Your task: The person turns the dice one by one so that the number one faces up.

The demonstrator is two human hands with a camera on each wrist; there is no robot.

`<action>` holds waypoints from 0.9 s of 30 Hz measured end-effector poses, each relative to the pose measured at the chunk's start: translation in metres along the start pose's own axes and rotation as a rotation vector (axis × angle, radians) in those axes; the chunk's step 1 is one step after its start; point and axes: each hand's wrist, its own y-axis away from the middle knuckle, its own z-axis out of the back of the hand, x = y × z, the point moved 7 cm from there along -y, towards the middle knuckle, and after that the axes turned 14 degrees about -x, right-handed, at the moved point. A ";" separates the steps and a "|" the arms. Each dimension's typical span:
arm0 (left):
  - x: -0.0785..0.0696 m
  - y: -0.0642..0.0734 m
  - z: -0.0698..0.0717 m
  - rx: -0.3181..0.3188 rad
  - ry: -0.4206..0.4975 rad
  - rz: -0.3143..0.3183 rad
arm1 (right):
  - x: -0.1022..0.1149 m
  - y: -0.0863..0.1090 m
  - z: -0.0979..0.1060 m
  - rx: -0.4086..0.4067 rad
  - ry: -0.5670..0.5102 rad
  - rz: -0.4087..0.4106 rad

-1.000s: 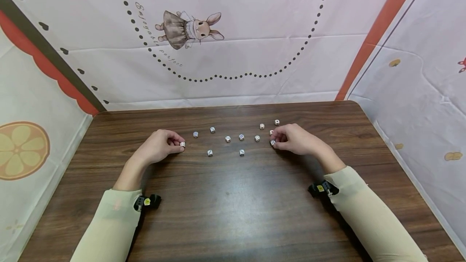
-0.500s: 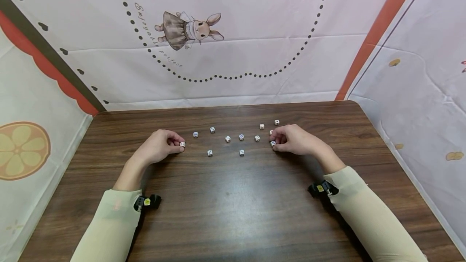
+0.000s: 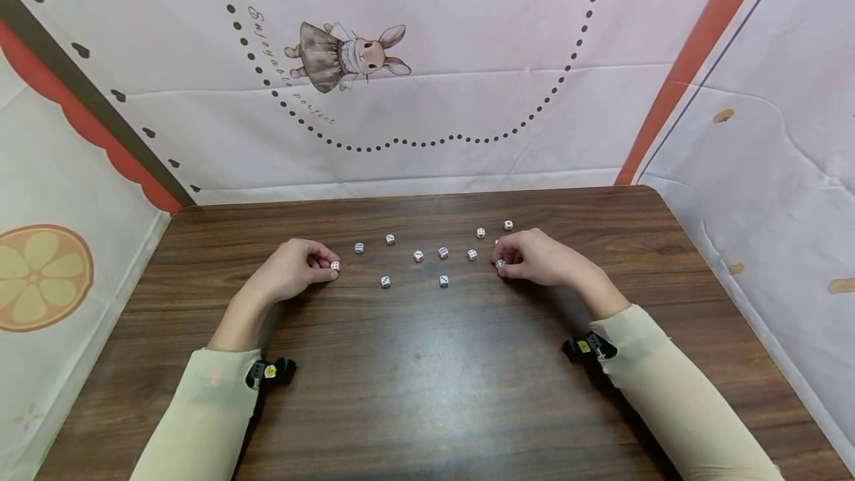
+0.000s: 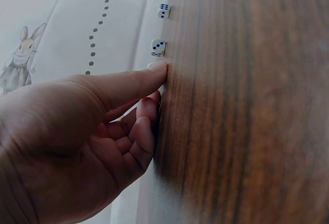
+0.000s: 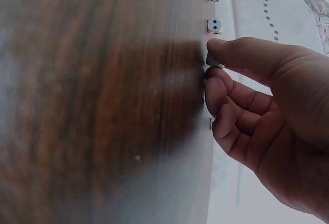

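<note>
My left hand (image 3: 294, 268) pinches a white die (image 3: 335, 266) between thumb and fingertips at the left end of a scatter of dice. In the left wrist view the thumb hides most of that die. Over at the right end, my right hand (image 3: 537, 257) grips another white die (image 3: 500, 263) low on the tabletop. The right wrist view shows this die (image 5: 214, 61) between thumb and index finger. Behind the right fingers a further die is almost covered. Near the left hand lies a blue-dotted die (image 3: 359, 248); left of the right hand sits another die (image 3: 472, 254).
Several more dice lie between the hands, among them one at the front (image 3: 385, 282) and one at the middle (image 3: 444, 281). Two stand farther back, a red-dotted die (image 3: 481, 232) and a die (image 3: 508, 226). The brown wooden table (image 3: 421, 377) meets a printed cloth (image 3: 427, 110) behind.
My right hand has shifted slightly left, its fingers now covering more of the die behind them. The die it grips shows a different face. The left hand has stayed still.
</note>
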 end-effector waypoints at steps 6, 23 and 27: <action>-0.002 -0.001 0.001 -0.018 -0.012 -0.037 | -0.002 0.000 0.001 -0.015 -0.019 0.014; -0.001 -0.001 0.001 -0.021 -0.013 -0.040 | -0.009 0.003 0.005 -0.035 -0.064 -0.043; 0.000 -0.001 0.000 -0.019 -0.009 -0.037 | -0.011 0.003 0.005 -0.030 -0.080 -0.058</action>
